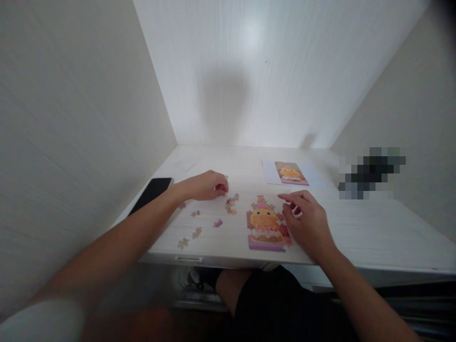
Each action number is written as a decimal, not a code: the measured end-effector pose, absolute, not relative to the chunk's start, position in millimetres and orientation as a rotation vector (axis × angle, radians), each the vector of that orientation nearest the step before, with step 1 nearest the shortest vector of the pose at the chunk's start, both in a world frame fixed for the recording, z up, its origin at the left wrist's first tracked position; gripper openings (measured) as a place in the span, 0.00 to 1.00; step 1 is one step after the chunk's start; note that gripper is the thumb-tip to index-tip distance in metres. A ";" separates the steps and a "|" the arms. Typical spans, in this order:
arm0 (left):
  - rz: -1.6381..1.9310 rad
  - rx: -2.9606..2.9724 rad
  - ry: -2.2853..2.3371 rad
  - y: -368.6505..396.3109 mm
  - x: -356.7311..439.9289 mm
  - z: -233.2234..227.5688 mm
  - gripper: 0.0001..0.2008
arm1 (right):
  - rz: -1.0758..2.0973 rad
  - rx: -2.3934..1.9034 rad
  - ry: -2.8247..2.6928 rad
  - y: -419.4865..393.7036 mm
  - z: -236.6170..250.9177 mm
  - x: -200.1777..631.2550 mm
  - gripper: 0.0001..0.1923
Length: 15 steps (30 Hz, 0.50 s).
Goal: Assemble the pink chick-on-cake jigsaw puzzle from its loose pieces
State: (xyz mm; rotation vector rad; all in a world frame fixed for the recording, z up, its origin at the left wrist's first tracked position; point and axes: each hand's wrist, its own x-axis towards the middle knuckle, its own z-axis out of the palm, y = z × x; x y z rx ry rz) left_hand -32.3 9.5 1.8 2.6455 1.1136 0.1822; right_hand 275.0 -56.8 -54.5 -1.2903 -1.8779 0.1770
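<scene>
A partly assembled jigsaw puzzle (265,225) lies near the table's front edge, showing a yellow figure with eyes and a pink top. My right hand (308,218) is over its right side, index finger stretched out and the other fingers curved, holding nothing that I can see. To the left, my left hand (211,185) has its fingers closed together above a small cluster of loose puzzle pieces (231,204). Whatever is between those fingertips, if anything, is hidden. Single pieces lie nearer the front, among them a purple puzzle piece (218,223) and a beige puzzle piece (183,243).
Behind the puzzle is a white sheet with a printed picture (292,174) of the same figure. A black flat device (151,192) rests at the left, partly under my left forearm. A blurred-out dark object (372,173) stands at the right. Walls enclose the white table (374,228).
</scene>
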 end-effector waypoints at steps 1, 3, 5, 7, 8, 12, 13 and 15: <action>0.187 2.646 1.093 7.3 -30.2 2.4 0.08 | 0.178 -1.288 -1.881 -56.6 -55.0 275.0 0.14; 0.183 2.645 1.040 2.1 -25.4 3.8 0.08 | 0.181 -1.285 -1.889 -56.5 -55.8 274.4 0.14; 0.170 2.643 0.991 -3.1 -20.7 5.0 0.08 | 0.189 -1.281 -1.894 -56.7 -56.1 273.5 0.14; 0.160 2.639 0.974 -6.6 -17.3 5.6 0.09 | 0.206 -1.279 -1.894 -57.1 -55.9 272.5 0.14; 0.156 2.636 0.979 -7.5 -16.3 5.6 0.09 | 0.214 -1.277 -1.895 -57.3 -55.7 272.2 0.14; 0.138 2.611 1.016 -6.2 -15.7 4.3 0.10 | 0.228 -1.268 -1.918 -58.4 -54.3 271.4 0.15; 0.135 2.606 1.016 -5.6 -15.8 3.9 0.10 | 0.232 -1.266 -1.922 -58.6 -54.0 271.2 0.14; 0.131 2.597 1.005 -4.7 -15.8 3.2 0.10 | 0.245 -1.262 -1.930 -59.2 -53.4 270.9 0.14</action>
